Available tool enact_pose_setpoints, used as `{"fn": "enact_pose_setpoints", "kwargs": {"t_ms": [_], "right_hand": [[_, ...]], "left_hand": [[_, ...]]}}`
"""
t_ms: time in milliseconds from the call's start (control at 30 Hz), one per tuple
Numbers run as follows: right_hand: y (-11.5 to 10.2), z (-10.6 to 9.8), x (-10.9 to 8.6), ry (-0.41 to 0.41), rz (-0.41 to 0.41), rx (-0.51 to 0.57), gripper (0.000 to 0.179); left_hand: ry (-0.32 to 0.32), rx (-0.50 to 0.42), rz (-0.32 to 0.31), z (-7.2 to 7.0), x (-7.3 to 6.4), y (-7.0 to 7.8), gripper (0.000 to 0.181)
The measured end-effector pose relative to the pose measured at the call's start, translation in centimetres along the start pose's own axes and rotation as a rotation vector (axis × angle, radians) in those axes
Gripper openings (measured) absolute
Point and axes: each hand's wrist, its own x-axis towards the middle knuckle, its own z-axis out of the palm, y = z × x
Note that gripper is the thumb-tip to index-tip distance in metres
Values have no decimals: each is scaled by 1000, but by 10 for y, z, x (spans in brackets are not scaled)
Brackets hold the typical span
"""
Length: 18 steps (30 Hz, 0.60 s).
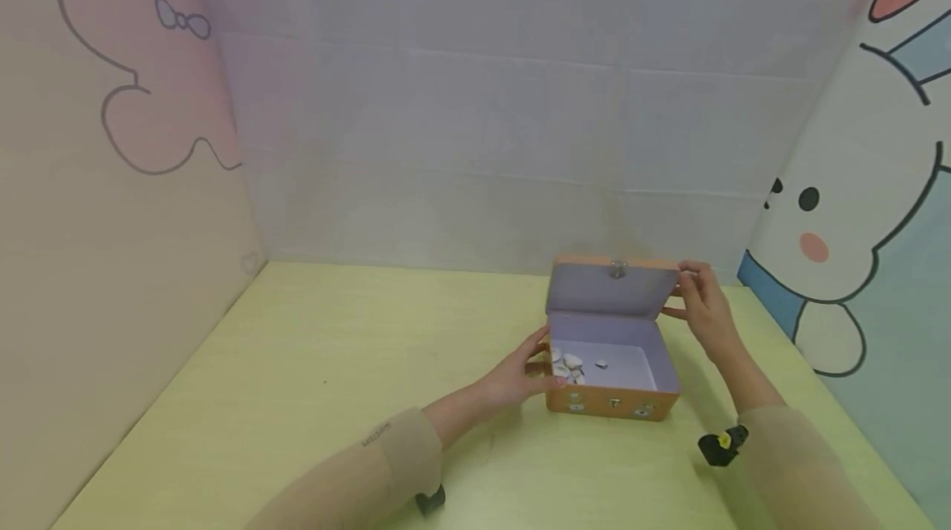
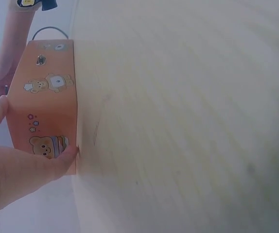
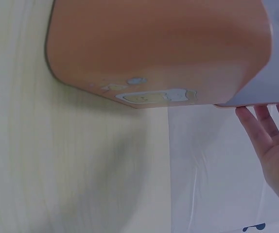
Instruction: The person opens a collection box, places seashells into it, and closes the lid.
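An orange tin box (image 1: pixel 612 403) with bear pictures and a metal latch stands with its hinged lid (image 1: pixel 617 289) raised. Several small white shell-like pieces (image 1: pixel 570 362) lie inside, mostly at the left. My left hand (image 1: pixel 516 375) holds the box by its front left corner; in the left wrist view the thumb (image 2: pixel 57 162) lies across the bear-printed side. At the lid's right edge is my right hand (image 1: pixel 708 311). In the right wrist view its fairly straight fingers (image 3: pixel 256 128) touch that edge with their tips.
The box stands on a pale yellow wooden table (image 1: pixel 334 365), right of its middle. Behind it hangs a white sheet (image 1: pixel 475 142). A rabbit-printed panel (image 1: pixel 839 249) borders the right side, and another printed panel (image 1: pixel 149 208) the left.
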Motion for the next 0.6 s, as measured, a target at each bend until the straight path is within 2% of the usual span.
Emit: {"fn": "enact_pose_setpoints", "kwargs": {"t_ms": [100, 233, 433, 600], "right_hand": [[-3, -1, -2, -13, 2, 31, 27], [-3, -2, -7, -37, -41, 93, 20], [0, -4, -13, -80, -104, 176, 15], [-1, -7, -19, -121, -134, 168, 18]], "left_hand": [[-9, -1, 15, -1, 1, -1, 84], [0, 30, 8, -3, 1, -1, 87], [103, 143, -57, -11, 3, 9, 92], [167, 138, -53, -19, 6, 29, 92]]}}
